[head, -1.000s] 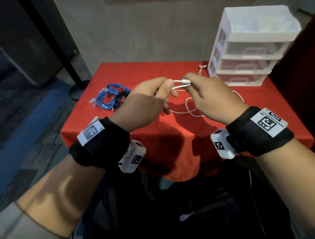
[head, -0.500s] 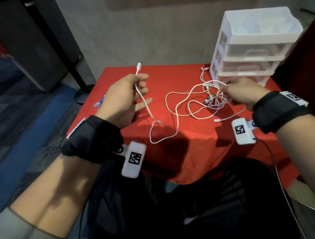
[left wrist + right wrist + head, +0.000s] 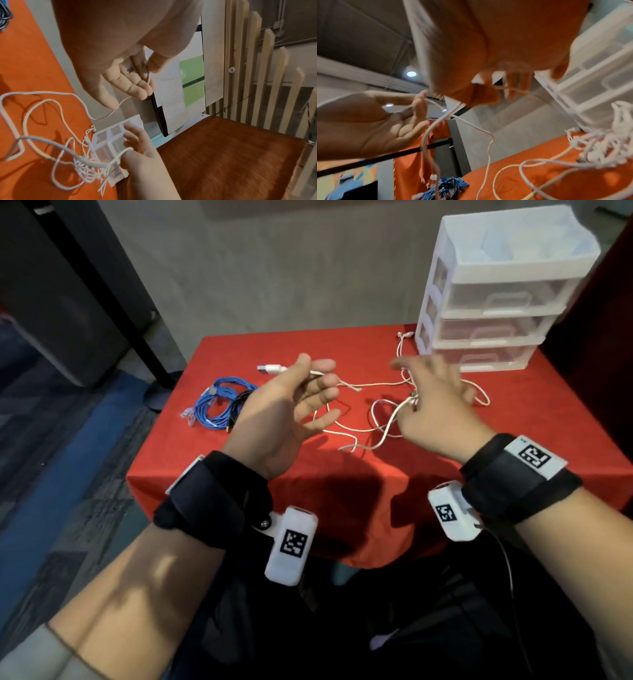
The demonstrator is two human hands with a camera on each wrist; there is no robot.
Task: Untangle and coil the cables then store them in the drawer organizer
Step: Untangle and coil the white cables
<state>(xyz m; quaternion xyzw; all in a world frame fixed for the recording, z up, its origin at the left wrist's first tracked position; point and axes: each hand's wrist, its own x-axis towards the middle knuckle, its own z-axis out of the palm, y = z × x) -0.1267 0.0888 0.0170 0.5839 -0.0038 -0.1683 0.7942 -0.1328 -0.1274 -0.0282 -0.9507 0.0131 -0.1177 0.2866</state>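
A long white cable (image 3: 356, 436) lies in loose loops on the red table (image 3: 342, 491), ending in a knotted white tangle (image 3: 85, 170) beside the drawer organizer (image 3: 496, 302). My left hand (image 3: 313, 371) is raised palm up and pinches the cable between thumb and forefinger, with the USB plug (image 3: 270, 368) sticking out to the left. My right hand (image 3: 431, 395) hovers blurred above the tangle with fingers spread. A strand runs across the web of its thumb (image 3: 128, 150).
A coiled blue cable (image 3: 219, 405) and a black cable (image 3: 239, 402) lie at the table's left edge. The white three-drawer organizer stands at the back right corner, all drawers closed. A thin cord (image 3: 402, 340) trails beside it.
My left hand has dropped and turned palm up, so the plug now points left instead of up. My right hand has opened off the tangle and shifted left.
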